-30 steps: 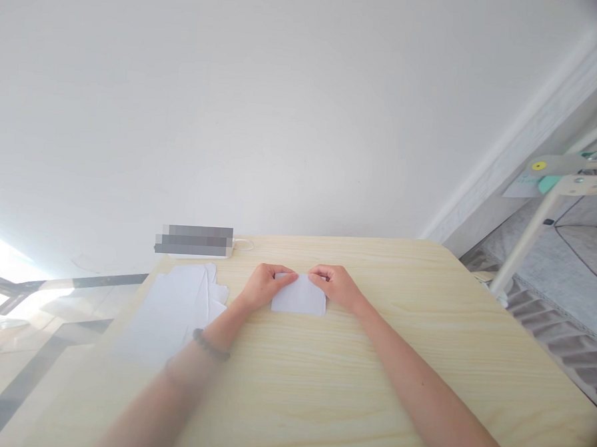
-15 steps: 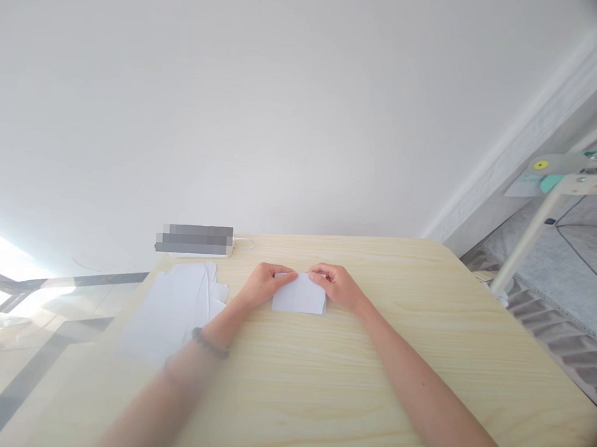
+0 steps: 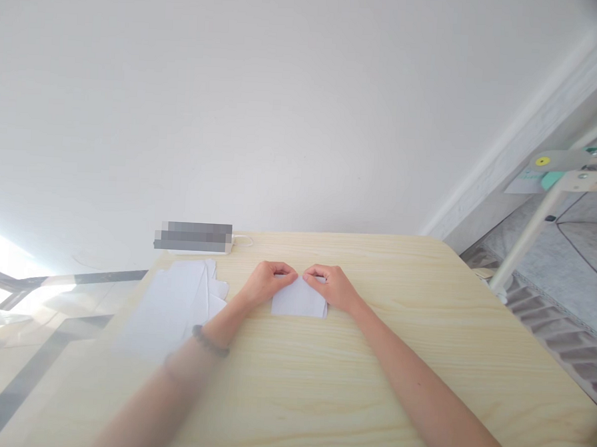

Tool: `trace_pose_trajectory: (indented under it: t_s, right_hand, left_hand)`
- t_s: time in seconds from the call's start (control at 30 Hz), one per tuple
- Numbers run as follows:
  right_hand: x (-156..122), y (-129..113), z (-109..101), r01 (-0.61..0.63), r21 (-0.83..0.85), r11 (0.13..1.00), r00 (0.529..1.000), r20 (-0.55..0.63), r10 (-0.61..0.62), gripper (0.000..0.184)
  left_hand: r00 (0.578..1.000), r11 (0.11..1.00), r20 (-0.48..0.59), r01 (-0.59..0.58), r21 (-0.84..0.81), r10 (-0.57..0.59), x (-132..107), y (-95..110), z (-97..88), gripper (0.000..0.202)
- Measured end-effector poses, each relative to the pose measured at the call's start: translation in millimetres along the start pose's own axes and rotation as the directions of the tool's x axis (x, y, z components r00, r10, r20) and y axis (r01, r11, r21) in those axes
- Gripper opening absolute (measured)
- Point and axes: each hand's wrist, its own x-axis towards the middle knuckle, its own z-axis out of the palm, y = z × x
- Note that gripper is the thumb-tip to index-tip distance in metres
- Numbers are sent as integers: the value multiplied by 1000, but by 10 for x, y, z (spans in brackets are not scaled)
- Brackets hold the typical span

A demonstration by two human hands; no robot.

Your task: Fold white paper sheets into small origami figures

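Note:
A small folded white paper (image 3: 298,303) lies flat on the light wooden table (image 3: 350,386), near the middle of its far half. My left hand (image 3: 265,283) pinches the paper's upper left corner with curled fingers. My right hand (image 3: 331,285) pinches its upper right part, its fingertips nearly meeting those of the left hand over the top edge. A dark bead bracelet (image 3: 211,343) sits on my left wrist.
A loose pile of white paper sheets (image 3: 174,307) lies at the table's left edge. A white flat device with a cable (image 3: 197,248) rests at the far edge by the white wall. To the right, off the table, stands a pale stand (image 3: 539,216) on a grey floor.
My right fingertips have slid left along the paper's top edge, towards the left hand. The top corners of the paper now look folded inward. The left hand has stayed in place.

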Motion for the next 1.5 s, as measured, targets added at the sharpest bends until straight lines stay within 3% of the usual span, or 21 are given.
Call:
trace_pose_trajectory:
  t_s: [0.37, 0.57, 0.93, 1.17, 1.33, 1.5]
  right_hand:
    - [23, 48, -170, -112, 140, 984, 991, 84, 101, 28]
    - [22, 62, -134, -86, 131, 988, 996, 48, 80, 25]
    - [32, 68, -147, -89, 123, 988, 996, 28, 86, 26]
    - [-8, 17, -39, -51, 16, 999, 998, -25, 51, 25]
    - [-13, 8, 3, 6, -30, 1000, 1000, -28, -7, 21]
    - [-8, 22, -45, -25, -5, 1000, 999, 47, 26, 25]
  left_hand:
    - [1000, 1000, -9, 15, -21, -15, 27, -75, -34, 31]
    - [1000, 998, -23, 14, -69, -16, 15, -69, -44, 29]
    - [998, 968, 57, 43, -247, -30, 43, -111, -61, 28]
    - [1000, 999, -2, 4, 44, -4, -26, 22, -31, 33]
    - [1000, 999, -17, -20, 49, 20, -41, 50, 8, 33]
    - [999, 999, -47, 1, 41, 1, -16, 15, -26, 35]
